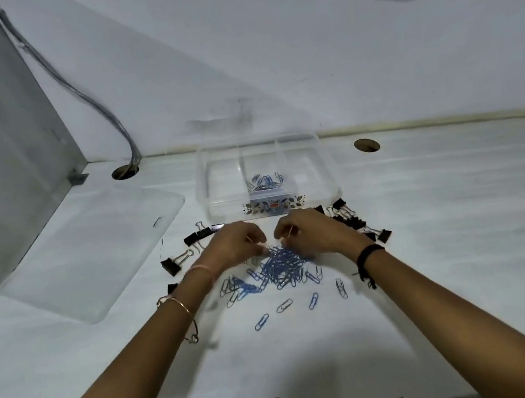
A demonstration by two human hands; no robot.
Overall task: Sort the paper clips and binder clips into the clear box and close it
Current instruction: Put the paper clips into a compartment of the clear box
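I saw the heap of blue and silver wire paper clips (281, 267) lying on the white desk top (451, 236), just in front of the clear plastic box (217, 185). A few loose clips had scattered nearer to me. The box stood open against the back wall, split by clear dividers, and a small cluster of blue clips (265, 180) sat in its middle compartment. A patterned floral sticker (274, 204) ran along its front wall.

Both hands were down at the far edge of the heap. My left hand (235, 243) had its fingers curled together, tips pinching into the clips. My right hand (312, 232) mirrored it, fingers bunched and pinching at the same pile, the two hands nearly touching. I could not tell how many clips either one had caught.

Black metal binder clips with silver handles lay in two groups: one group (192, 245) to the left of my left hand, another (351, 218) to the right of my right hand.

The clear flat plastic lid (96, 254) lay well off to the left on the desk, apart from the box. A thin gold bangle (182, 311) circled my left wrist, a black cord band (367, 252) my right.
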